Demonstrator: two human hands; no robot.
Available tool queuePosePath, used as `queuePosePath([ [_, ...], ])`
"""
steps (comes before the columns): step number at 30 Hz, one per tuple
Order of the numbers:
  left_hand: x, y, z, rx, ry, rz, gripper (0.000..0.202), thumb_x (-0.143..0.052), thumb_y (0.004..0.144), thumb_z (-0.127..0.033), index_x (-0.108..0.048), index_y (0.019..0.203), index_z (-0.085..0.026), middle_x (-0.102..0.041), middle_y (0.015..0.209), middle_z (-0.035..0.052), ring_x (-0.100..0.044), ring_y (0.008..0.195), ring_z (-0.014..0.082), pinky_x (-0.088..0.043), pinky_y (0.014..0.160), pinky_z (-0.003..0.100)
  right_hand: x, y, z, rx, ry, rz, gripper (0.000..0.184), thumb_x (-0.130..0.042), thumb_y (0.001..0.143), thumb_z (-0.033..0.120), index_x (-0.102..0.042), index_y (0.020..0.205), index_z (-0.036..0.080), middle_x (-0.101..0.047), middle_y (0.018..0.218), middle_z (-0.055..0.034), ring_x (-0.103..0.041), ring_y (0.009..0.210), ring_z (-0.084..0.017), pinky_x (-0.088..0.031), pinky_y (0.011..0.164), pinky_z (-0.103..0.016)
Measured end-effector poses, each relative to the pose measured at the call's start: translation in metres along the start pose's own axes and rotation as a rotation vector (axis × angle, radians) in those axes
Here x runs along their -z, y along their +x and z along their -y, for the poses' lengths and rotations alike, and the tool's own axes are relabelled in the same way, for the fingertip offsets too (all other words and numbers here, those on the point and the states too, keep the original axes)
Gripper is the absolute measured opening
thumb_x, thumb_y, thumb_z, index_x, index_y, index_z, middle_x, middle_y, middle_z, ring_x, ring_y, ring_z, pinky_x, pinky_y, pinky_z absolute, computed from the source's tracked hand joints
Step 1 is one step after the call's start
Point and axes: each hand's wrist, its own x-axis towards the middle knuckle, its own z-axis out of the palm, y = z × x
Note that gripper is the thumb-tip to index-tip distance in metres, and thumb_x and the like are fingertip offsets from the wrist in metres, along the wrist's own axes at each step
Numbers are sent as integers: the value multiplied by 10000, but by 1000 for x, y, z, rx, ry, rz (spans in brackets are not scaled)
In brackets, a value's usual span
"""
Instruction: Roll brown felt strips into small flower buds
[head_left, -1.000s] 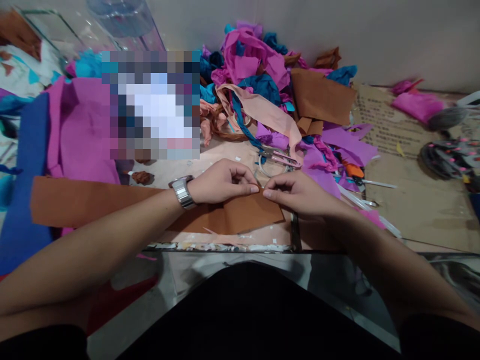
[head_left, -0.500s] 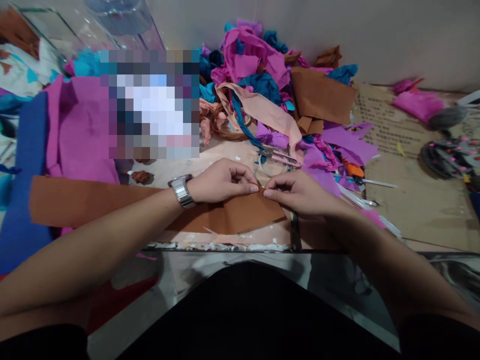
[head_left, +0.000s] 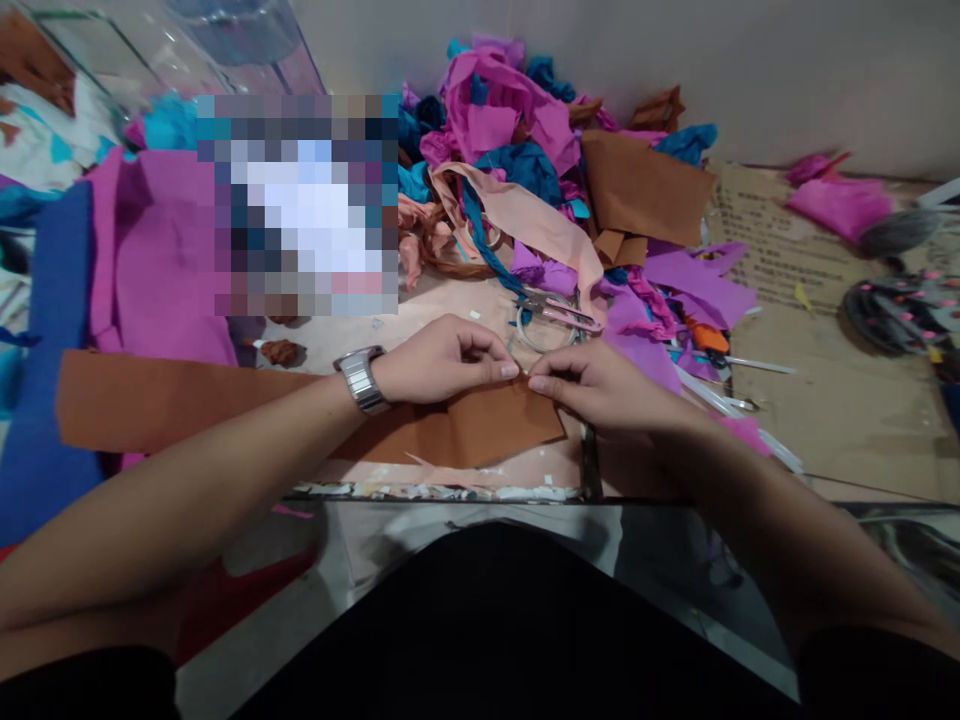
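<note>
A long strip of brown crepe paper (head_left: 495,428) lies along the front of the worktable, running left under my left forearm. My left hand (head_left: 446,360), with a metal watch (head_left: 363,380) on the wrist, pinches the strip's upper edge between thumb and forefinger. Close beside it, my right hand (head_left: 589,382) pinches the same edge near the strip's right end. The two thumb tips are a small gap apart. Just beyond my fingers lie pink-handled snips (head_left: 559,310) and a ring of clear tape (head_left: 544,330).
Crumpled pink, blue and peach crepe paper (head_left: 510,120) is heaped against the wall. Flat cardboard (head_left: 817,400) and a pincushion-like dark round object (head_left: 885,315) are at right. Pink sheets (head_left: 165,260) and a blue sheet (head_left: 52,380) lie at left, beside a blurred-out patch.
Both hands stay at the paper's upper edge with barely any movement. The right end of the strip has shifted slightly left.
</note>
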Motion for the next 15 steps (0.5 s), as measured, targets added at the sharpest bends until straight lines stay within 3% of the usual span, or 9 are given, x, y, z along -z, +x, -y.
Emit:
queuePosePath([
  [8, -3, -1, -4, 4, 36, 28, 320, -695, 944, -430, -786, 911, -125, -634, 688, 19, -474, 585, 83, -384, 569, 207, -5, -2, -1, 51, -32, 11, 291, -585, 1009, 385, -715, 863, 170, -620, 713, 21, -521, 664, -114, -390, 665, -239],
  [15, -4, -2, -4, -7, 67, 23, 322, -694, 943, -435, -789, 915, -129, -689, 739, 38, -531, 631, 97, -432, 623, 217, -10, 2, 0, 66, -54, -19, 316, -585, 1009, 411, -705, 845, 168, -587, 681, 24, -503, 655, -115, -366, 644, -245],
])
